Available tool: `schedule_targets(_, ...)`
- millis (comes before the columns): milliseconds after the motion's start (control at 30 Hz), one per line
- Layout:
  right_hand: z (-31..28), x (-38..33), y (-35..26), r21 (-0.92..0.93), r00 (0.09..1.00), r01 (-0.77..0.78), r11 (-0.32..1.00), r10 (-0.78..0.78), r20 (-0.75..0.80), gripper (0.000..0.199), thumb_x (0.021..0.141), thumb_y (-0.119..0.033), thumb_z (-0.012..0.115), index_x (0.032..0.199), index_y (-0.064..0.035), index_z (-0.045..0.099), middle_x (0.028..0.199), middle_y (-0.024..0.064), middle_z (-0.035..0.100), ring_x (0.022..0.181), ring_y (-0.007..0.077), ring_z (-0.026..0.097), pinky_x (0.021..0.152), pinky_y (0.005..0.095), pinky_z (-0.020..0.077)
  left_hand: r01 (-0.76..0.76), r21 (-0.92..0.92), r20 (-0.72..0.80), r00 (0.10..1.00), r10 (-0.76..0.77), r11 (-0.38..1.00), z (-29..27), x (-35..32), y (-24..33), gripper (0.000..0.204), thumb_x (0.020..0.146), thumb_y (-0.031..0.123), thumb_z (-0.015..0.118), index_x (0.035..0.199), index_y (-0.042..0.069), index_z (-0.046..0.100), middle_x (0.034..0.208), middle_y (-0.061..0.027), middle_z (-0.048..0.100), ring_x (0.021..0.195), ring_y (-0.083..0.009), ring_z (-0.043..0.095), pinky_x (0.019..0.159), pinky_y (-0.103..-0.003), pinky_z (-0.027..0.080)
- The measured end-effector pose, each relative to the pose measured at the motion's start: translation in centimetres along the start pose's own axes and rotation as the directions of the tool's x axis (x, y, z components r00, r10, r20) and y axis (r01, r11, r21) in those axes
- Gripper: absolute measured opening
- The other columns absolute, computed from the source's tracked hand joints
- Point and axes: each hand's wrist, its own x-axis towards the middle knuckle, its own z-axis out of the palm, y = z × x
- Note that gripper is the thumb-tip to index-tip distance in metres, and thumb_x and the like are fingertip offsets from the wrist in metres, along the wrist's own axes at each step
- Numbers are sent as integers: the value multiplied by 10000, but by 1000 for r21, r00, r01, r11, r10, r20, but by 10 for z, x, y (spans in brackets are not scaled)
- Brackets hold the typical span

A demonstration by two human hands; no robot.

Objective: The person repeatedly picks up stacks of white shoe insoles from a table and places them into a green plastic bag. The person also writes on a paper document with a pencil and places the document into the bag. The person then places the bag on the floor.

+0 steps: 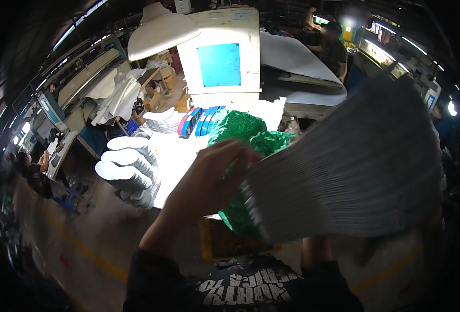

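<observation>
Stack: thick fanned stack of grey flat sheets (344, 166), blurred, filling the frame from centre out to 3 o'clock, raised above the table.
Left hand: left hand (209, 179) at centre, fingers curled loosely onto the stack's near end at 9 o'clock of it; thumb hidden.
Right hand: only the forearm (315, 252) shows, under the stack at 6 o'clock; hand covered, grip cannot be told.
Green bag: green mesh bag (240, 132) just behind the left hand, at 12 o'clock of it.
Table: white table (175, 156) beneath bag.
Cut pieces: grey sole-shaped pieces (128, 169) stacked at the table's 9 o'clock edge.
Tape rolls: coloured rolls (198, 120) at 11 o'clock of the bag.
Machine: cream machine with blue panel (219, 65) at 12 o'clock.
</observation>
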Motion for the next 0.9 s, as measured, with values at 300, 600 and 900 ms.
schedule_targets(300, -87, -31, -15, 81, 923, 145, 986, -105, -370, 699, 867, -396, 769, 1399, 11, 569, 1267, 193, 645, 1123, 277, 632, 991, 384, 506, 555, 379, 629, 433, -646, 741, 106, 141, -153, 477, 1100, 297, 399, 1468, 4, 480, 1579, -229, 427, 1073, -378, 697, 844, -470, 618)
schedule_targets(600, -82, 41, 1, 372, 976, 40, 927, 44, -212, 588, 989, -406, 648, 1408, 1, 581, 1244, 103, 687, 1099, 228, 661, 975, 346, 518, 537, 27, 224, 819, -528, 843, 47, 149, -130, 706, 1088, 364, 444, 1681, 201, 97, 1658, -251, 297, 1475, -418, 395, 1156, -506, 390)
schedule_targets(900, -86, 75, 20, -168, 984, -6, 986, -25, -179, 612, 1097, -394, 432, 1560, 6, 420, 1588, 138, 457, 1442, 251, 441, 1168, 330, 378, -163, 738, 593, 619, -515, 654, 30, -19, -12, 458, 979, 368, 636, 1324, 68, 628, 1013, -146, 712, 979, -301, 702, 916, -428, 509)
